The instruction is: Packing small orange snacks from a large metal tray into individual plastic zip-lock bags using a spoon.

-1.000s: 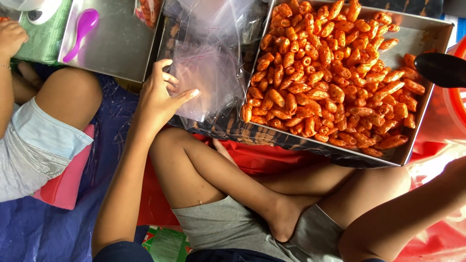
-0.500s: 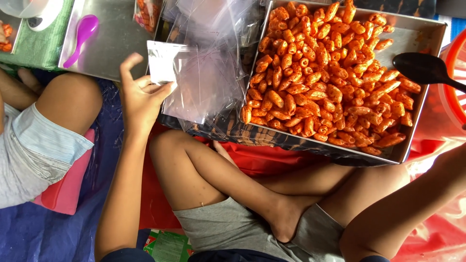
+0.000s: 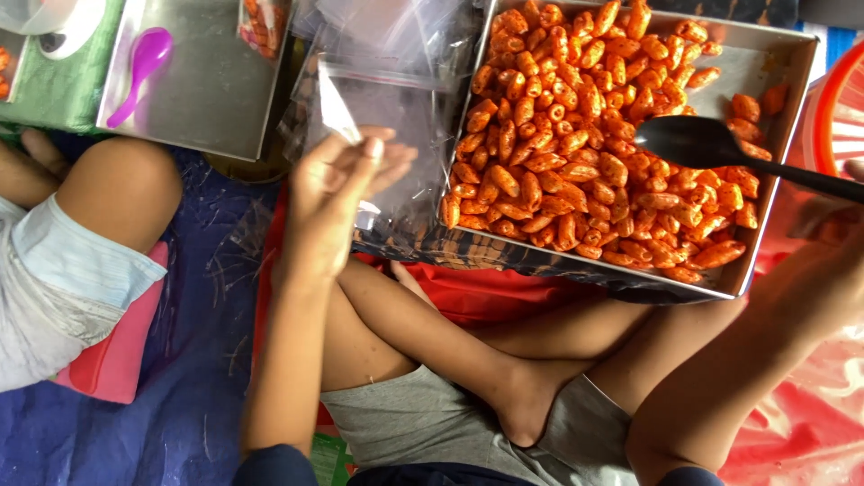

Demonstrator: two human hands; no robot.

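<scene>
Head view: the left hand [image 3: 337, 184] is raised over the person's crossed legs, fingers [image 3: 360, 153] curled loosely around the lower edge of a clear bag [image 3: 387, 112]. The bag is a flat, see-through rectangle, held roughly upright with its long axis running left to right and its top edge toward the far side. Behind it lies a heap of more clear bags [image 3: 387, 22], crumpled and glossy. Just right of the bag sits a metal tray [image 3: 765, 67] filled with orange, tube-shaped snacks [image 3: 558, 153]. A black spoon [image 3: 693, 142] hovers over the snacks, bowl pointing left, its handle running right and slightly down toward the right hand [image 3: 823, 270]. That hand is at the frame's right edge, blurred; its grip on the handle cannot be made out. At upper left a second, flat steel tray [image 3: 207, 99] carries a purple spoon [image 3: 139, 67], bowl to the upper right, and a small filled packet [image 3: 263, 22] of the orange snacks at its far corner. Another person's knee [image 3: 121, 193] is at left, on a blue mat [image 3: 193, 360].
</scene>
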